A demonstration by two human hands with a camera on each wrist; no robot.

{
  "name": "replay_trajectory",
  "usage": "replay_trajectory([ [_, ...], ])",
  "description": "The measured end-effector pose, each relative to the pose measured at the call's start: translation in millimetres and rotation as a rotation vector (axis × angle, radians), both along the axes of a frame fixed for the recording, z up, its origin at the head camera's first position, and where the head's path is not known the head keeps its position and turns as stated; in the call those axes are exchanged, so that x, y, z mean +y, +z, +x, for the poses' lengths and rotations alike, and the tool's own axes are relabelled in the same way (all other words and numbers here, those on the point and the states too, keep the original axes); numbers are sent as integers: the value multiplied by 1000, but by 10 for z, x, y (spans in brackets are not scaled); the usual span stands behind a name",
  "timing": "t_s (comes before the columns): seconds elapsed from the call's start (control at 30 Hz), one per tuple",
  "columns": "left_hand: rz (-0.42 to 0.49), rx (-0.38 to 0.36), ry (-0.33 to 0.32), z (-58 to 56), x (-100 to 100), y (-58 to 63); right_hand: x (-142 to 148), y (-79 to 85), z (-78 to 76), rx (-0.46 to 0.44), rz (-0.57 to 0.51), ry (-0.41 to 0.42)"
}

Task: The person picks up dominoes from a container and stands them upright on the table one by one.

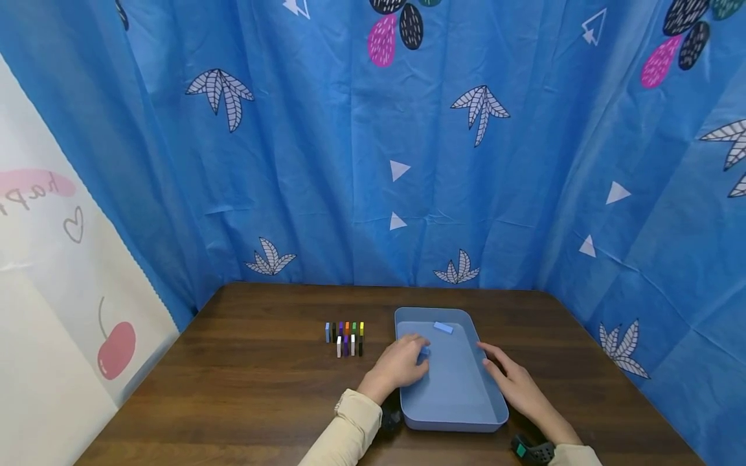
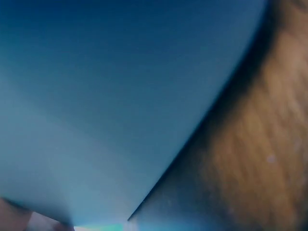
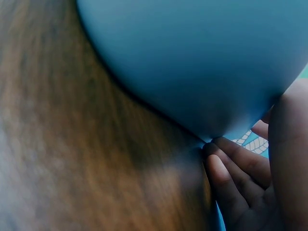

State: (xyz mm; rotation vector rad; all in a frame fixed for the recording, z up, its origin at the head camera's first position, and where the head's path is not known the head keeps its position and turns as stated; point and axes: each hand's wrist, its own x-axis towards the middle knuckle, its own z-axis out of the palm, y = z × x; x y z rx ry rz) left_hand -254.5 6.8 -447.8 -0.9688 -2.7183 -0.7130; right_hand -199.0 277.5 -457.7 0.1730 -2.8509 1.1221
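Note:
A shallow blue tray (image 1: 451, 395) lies on the table between the two hands. My left hand (image 1: 399, 362) reaches over its left rim, thumb and fingers bent around a small blue block (image 1: 425, 351) above the tray floor. Farther back inside the tray, another light blue block (image 1: 443, 327) lies flat. At the right rim, my right hand (image 1: 513, 382) rests with fingers extended against the tray's side. In the right wrist view, the fingertips (image 3: 219, 168) meet the outer wall of the tray (image 3: 192, 57). The left wrist view is mostly filled by the tray wall (image 2: 120, 106).
Left of the tray, several thin coloured blocks (image 1: 347, 329) stand upright in two short rows on the dark wooden table (image 1: 250, 382). A blue patterned curtain (image 1: 326, 162) hangs behind the table and along its right side. White patterned cloth (image 1: 46, 272) hangs at left.

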Motion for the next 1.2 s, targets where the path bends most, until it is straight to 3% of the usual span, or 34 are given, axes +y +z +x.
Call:
replay_trajectory([
  [0.37, -42, 92, 21, 22, -2, -67, -20, -7, -1, 7, 9, 10],
  [0.7, -49, 131, 6, 17, -2, -55, -21, -20, -22, 4, 8, 5],
  [1.2, 15, 88, -30, 10, -2, -75, -3, -21, 0, -15, -7, -3],
])
